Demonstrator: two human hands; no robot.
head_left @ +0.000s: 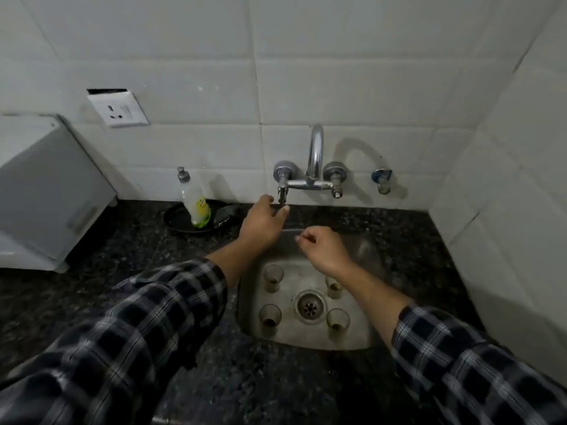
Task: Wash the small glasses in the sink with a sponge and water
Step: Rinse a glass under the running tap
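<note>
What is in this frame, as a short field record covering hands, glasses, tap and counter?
left hand: pinches the left tap handle
right hand: loosely curled above the sink, nothing visible in it
small glasses: four, upright around the drain
water: no stream visible from the spout
counter: soap bottle stands in a black dish

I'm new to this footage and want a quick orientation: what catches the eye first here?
Four small glasses stand upright in the steel sink, spaced around the drain. Above them, the left hand pinches the left tap handle at the wall, while the right hand hovers over the basin with fingers curled.
</note>
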